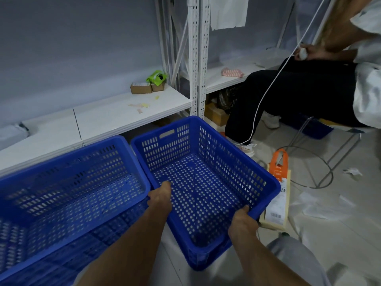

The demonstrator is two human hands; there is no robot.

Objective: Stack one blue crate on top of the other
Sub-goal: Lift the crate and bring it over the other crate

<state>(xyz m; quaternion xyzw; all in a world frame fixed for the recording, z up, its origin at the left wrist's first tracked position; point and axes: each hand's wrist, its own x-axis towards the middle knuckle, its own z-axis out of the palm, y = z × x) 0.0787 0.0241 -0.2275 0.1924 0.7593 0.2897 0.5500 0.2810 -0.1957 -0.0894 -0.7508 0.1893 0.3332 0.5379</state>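
Two perforated blue crates stand side by side on the floor, both empty. The right crate lies in the middle of the view, and the left crate fills the lower left. My left hand grips the right crate's left rim, between the two crates. My right hand grips the same crate's near right rim. Whether the crate is lifted off the floor I cannot tell.
A white metal shelf runs behind the crates with small cardboard boxes. A seated person is at the right, with a white cable. An orange-and-cream packet and paper scraps lie on the floor to the right.
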